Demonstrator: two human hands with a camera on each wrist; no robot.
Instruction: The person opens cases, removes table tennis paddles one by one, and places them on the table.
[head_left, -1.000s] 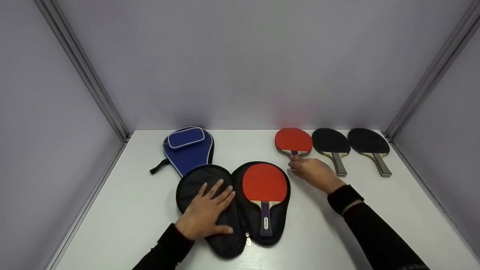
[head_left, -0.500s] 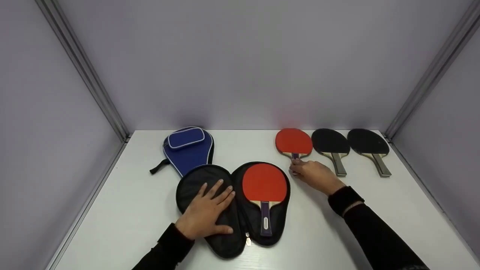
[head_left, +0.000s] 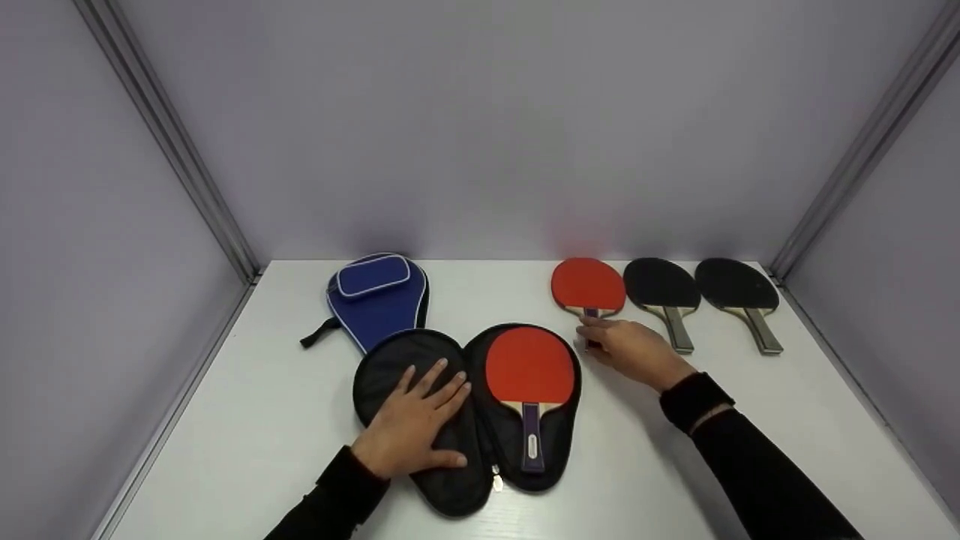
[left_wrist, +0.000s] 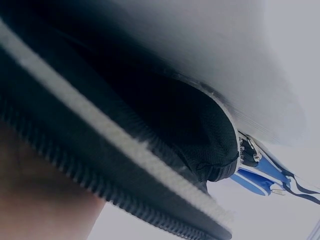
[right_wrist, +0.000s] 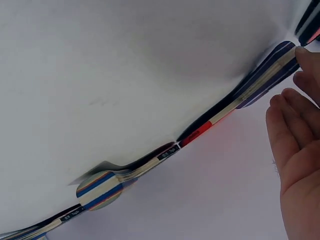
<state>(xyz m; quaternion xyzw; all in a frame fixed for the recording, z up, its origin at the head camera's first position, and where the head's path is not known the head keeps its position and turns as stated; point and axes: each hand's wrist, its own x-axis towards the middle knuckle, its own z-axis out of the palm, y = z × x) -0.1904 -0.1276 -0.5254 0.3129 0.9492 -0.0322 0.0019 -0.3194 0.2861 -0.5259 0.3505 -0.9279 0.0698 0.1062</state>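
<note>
My left hand (head_left: 411,427) lies flat with fingers spread on the black padded lid (head_left: 409,352) of a zip paddle case. The case is spread open. In its other half (head_left: 560,454) rests a red table tennis paddle (head_left: 529,365), purple handle toward me. My right hand (head_left: 630,351) is at the handle of a second red paddle (head_left: 588,283) at the back, which lies flat. In the right wrist view one digit overlaps the end of that handle (right_wrist: 267,75), and the other fingers (right_wrist: 282,120) extend loosely apart from it.
Two black-faced paddles (head_left: 661,283) (head_left: 737,283) lie in a row to the right of the back red one. A blue paddle case (head_left: 379,307) with white piping and a black strap lies at back left, close behind the black case. Grey walls enclose the white table (head_left: 285,420).
The fingers of my right hand have spread a little at the paddle's handle, showing more of it between them. The left hand and the cases have stayed put.
</note>
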